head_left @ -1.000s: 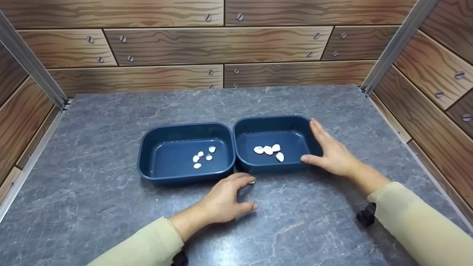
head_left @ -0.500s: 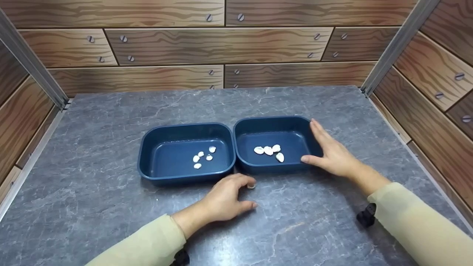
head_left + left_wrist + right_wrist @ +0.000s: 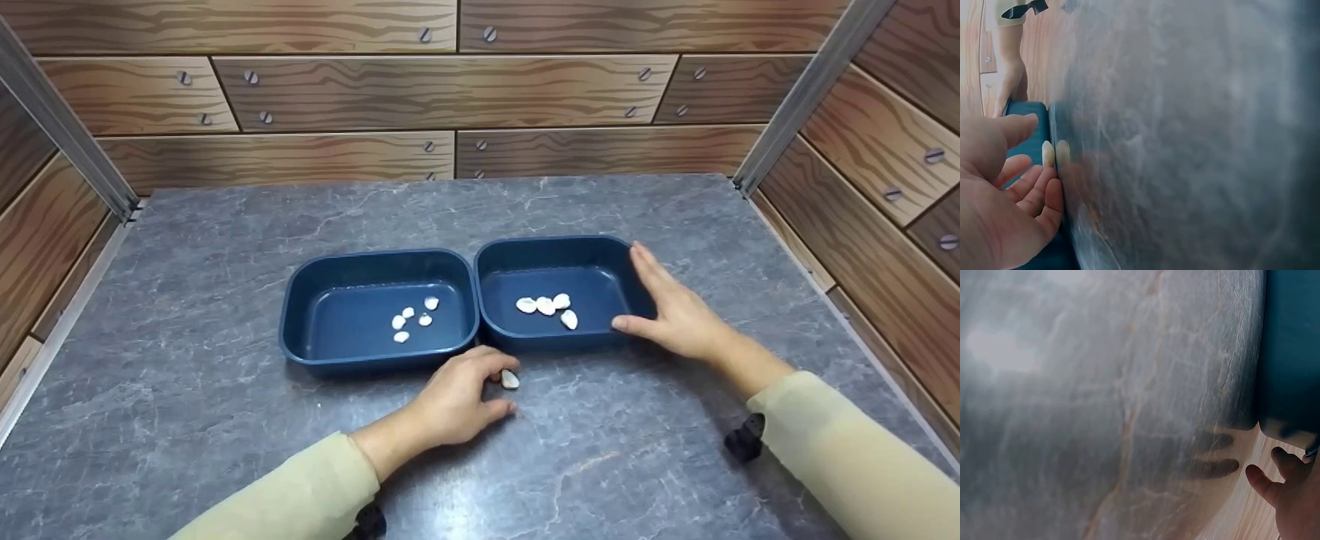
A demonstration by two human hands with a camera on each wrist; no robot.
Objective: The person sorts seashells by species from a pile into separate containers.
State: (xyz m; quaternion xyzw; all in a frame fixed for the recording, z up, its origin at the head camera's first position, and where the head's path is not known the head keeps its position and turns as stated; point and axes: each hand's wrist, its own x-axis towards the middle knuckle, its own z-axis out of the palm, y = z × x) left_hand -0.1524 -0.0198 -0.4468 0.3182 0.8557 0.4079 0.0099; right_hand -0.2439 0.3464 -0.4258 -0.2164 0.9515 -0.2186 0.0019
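My left hand point(image 3: 455, 397) lies low in front of the two boxes, thumb and fingers apart. A small pale shell point(image 3: 510, 379) lies on the table right at its fingertips, between the index finger and thumb. The left wrist view shows the same shell point(image 3: 1048, 153) beside the loosely bent fingers. My right hand point(image 3: 677, 311) spans the right end of the right blue box point(image 3: 570, 337), thumb at the near rim and straight fingers along the far corner. Several white shells point(image 3: 546, 306) lie in that box. Smaller white shells point(image 3: 401, 337) lie in the left blue box point(image 3: 375, 364).
Both boxes stand side by side, their short ends together, on a grey marbled table point(image 3: 225, 420). Wood-patterned panels point(image 3: 442, 94) with metal corner posts point(image 3: 806, 97) enclose it at the back and sides.
The shell by my left fingertips, mostly hidden earlier, now shows fully, slightly nearer to me. My left thumb has drawn slightly inward. The right hand and both boxes stay put.
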